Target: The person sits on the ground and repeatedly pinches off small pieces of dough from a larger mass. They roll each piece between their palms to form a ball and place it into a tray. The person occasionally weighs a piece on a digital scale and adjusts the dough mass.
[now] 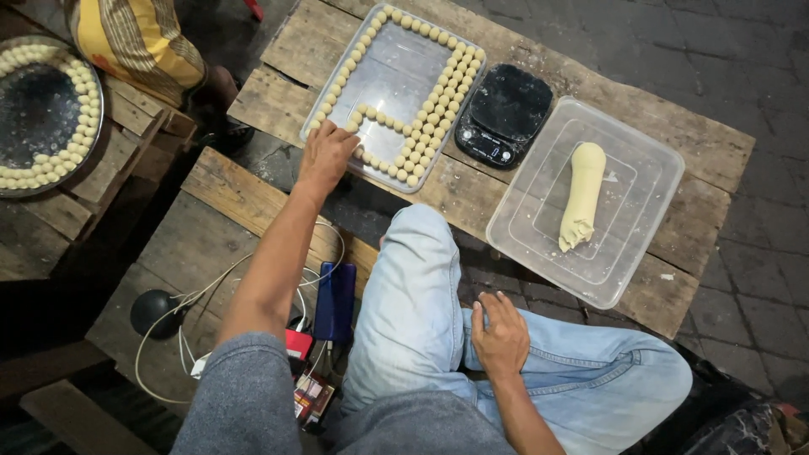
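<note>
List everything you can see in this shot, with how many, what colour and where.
rectangular tray: one, metal, on the far planks.
dough balls: many, pale yellow, in rows along the tray's edges.
kitchen scale: one, black, right of the tray.
plastic tub: one, clear, at the right end of the planks.
dough roll: one, pale yellow, inside the tub.
round tray: one, dark metal, far left, ringed with dough balls.
phone: one, blue, on the near board.
cables: several, white, beside the phone.
other person: one, yellow striped cloth, top left.
left hand: at the rectangular tray's near corner, touching the dough balls.
right hand: resting flat on the jeans, empty.
</note>
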